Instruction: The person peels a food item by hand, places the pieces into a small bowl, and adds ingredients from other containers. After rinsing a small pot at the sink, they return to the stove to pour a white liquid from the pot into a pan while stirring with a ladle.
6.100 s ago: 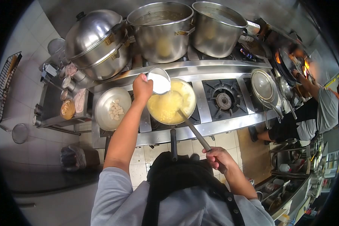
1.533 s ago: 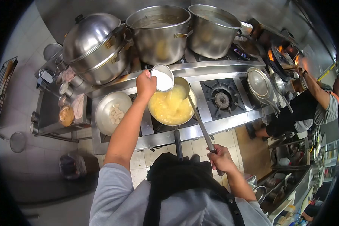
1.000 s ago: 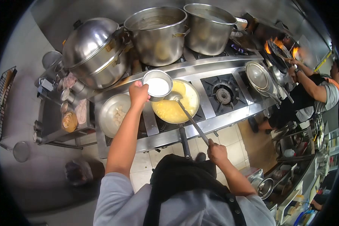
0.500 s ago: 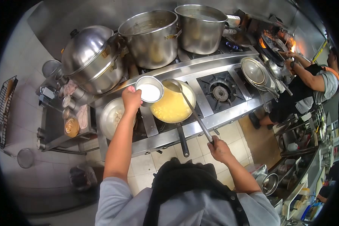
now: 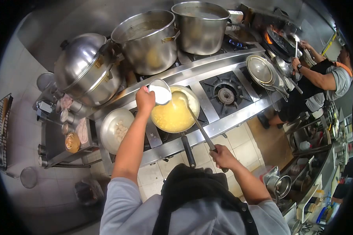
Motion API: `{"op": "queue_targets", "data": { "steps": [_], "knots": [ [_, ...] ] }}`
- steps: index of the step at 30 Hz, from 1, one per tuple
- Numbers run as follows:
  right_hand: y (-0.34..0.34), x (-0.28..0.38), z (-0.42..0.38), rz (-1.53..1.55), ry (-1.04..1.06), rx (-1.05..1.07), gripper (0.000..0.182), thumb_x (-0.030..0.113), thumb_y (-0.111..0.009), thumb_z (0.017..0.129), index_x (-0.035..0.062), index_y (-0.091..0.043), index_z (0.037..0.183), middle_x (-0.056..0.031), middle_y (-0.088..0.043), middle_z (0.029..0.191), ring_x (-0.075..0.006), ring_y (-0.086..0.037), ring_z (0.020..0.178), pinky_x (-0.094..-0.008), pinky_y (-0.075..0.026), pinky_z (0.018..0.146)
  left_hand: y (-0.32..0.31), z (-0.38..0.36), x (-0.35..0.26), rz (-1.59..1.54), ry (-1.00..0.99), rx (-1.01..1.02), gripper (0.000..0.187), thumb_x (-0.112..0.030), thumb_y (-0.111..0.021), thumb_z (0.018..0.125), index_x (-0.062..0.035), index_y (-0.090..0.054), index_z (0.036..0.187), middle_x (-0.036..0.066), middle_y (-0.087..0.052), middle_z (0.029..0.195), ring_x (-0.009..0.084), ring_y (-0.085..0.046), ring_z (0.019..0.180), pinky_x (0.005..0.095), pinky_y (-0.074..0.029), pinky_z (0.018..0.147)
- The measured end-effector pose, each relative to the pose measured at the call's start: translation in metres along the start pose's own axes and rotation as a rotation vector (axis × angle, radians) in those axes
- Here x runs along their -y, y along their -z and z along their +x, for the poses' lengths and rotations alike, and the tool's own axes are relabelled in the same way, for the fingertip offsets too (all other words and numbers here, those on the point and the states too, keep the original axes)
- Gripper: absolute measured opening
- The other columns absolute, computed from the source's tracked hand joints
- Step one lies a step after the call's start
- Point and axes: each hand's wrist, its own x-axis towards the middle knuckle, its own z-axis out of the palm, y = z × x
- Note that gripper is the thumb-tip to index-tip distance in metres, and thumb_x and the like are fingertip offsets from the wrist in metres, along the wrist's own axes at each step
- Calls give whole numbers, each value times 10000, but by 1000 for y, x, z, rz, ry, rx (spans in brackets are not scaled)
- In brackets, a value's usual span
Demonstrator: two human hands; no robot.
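Note:
My left hand (image 5: 145, 100) is closed on a small metal bowl (image 5: 160, 92) of white liquid, tipped at the upper left rim of a pan. Yellow soup-like food with small lumps fills this pan (image 5: 175, 113), whose black handle (image 5: 188, 152) points toward me. In my right hand (image 5: 222, 156) is the long handle of a ladle (image 5: 201, 127); the ladle's head is down in the yellow food. Left of the pan, partly behind my left forearm, a wide metal bowl (image 5: 109, 131) holds pale pieces.
Two tall pots (image 5: 149, 49) and a domed steamer (image 5: 82, 66) stand along the back. An unlit burner (image 5: 226, 95) is right of the pan, then strainers (image 5: 259, 70). A co-worker (image 5: 321, 80) works at a flaming wok (image 5: 280, 43) at the right.
The small bowl has tipped further over the pan in my left hand. The ladle's head has gone down into the yellow food, and my right hand has shifted slightly left. The view has shifted slightly.

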Motion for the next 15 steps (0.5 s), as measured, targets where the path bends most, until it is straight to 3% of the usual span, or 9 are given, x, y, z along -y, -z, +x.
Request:
{"op": "queue_targets", "data": {
  "steps": [1, 2, 3, 5, 6, 7, 10, 13, 15],
  "knots": [
    [5, 11, 0, 377, -214, 167, 230, 205, -593, 888, -16, -538, 922, -104, -573, 658, -226, -551, 455, -373, -462, 432, -4, 2, 4, 7, -18, -1, 172, -68, -570, 708, 32, -435, 673, 189, -499, 635, 298, -453, 568, 381, -389, 568],
    [8, 8, 3, 707, -267, 229, 211, 210, -620, 885, 19, -541, 842, -5, -484, 598, -98, -443, 380, -267, -381, 335, -6, 4, 6, 9, -14, 4, 172, -68, -570, 708, 32, -435, 673, 189, -499, 635, 298, -453, 568, 381, -389, 568],
    [13, 8, 4, 709, -271, 230, 211, 210, -620, 885, 19, -541, 842, -5, -484, 598, -98, -443, 380, -267, -381, 335, -8, 6, 8, 10, -1, 4, 168, -67, -574, 709, 32, -441, 679, 180, -502, 635, 286, -463, 574, 373, -395, 574],
    [24, 10, 1, 967, -359, 355, 166, 138, -575, 896, 16, -558, 1006, 13, -423, 569, -92, -407, 375, -244, -350, 325, -8, 7, 9, 12, 10, 9, 164, -66, -577, 711, 31, -448, 685, 170, -506, 635, 273, -474, 580, 366, -401, 580],
    [25, 13, -3, 1018, -371, 342, 175, 119, -576, 889, 8, -547, 1021, 16, -414, 567, -87, -395, 369, -240, -342, 320, -7, 8, 9, -3, 25, 12, 144, -63, -581, 712, 36, -476, 705, 185, -530, 659, 323, -514, 623, 385, -425, 618],
    [27, 14, -7, 1017, -372, 342, 175, 119, -576, 889, 8, -547, 1021, 16, -414, 567, -87, -395, 369, -240, -342, 320, -7, 8, 9, -18, 40, 14, 129, -60, -585, 714, 40, -504, 725, 200, -555, 683, 374, -555, 666, 405, -449, 656],
    [32, 21, -17, 1044, -327, 338, 201, 104, -572, 884, -6, -533, 1047, 13, -424, 569, -90, -403, 364, -238, -351, 322, -4, 9, 7, -27, 52, 9, 131, -59, -583, 712, 40, -499, 725, 201, -560, 690, 369, -556, 669, 399, -449, 660],
    [34, 31, -23, 931, -240, 301, 211, 72, -561, 874, -19, -522, 1061, 5, -441, 569, -103, -425, 359, -243, -369, 329, -2, 11, 5, -35, 43, 6, 124, -56, -579, 711, 39, -501, 726, 202, -564, 695, 362, -558, 665, 398, -450, 656],
    [34, 34, -24, 698, -171, 220, 204, 60, -541, 876, -37, -517, 1055, -6, -476, 576, -119, -453, 359, -251, -389, 346, 2, 10, -3, -29, 35, -1, 122, -58, -578, 710, 35, -499, 723, 204, -560, 688, 369, -554, 660, 401, -449, 652]
  ]
}}
